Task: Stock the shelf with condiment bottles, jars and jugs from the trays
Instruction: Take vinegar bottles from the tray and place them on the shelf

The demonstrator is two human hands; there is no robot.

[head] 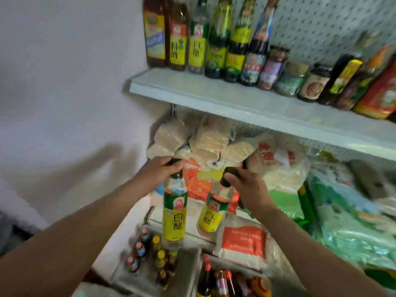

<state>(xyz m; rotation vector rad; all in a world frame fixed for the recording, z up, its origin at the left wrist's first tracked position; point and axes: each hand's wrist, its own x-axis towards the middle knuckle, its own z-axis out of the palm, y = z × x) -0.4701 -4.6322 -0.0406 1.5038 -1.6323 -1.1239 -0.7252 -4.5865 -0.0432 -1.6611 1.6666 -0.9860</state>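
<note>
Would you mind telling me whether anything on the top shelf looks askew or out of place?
Nothing stands out. The bottles and jars on the top shelf stand in one row; their lean looks like wide-angle lens distortion. No spills or damage show, though the picture is blurred.

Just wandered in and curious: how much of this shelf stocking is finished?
Done: a row of bottles and jars stands on the white upper shelf. In hand: the left hand and right hand each grip a clear yellow-labelled vinegar bottle by its cap. Left: small bottles in the trays below.

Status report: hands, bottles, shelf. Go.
Left hand grips one vinegar bottle by the cap; right hand grips another. Both below top shelf. Shelf front clear.
</note>
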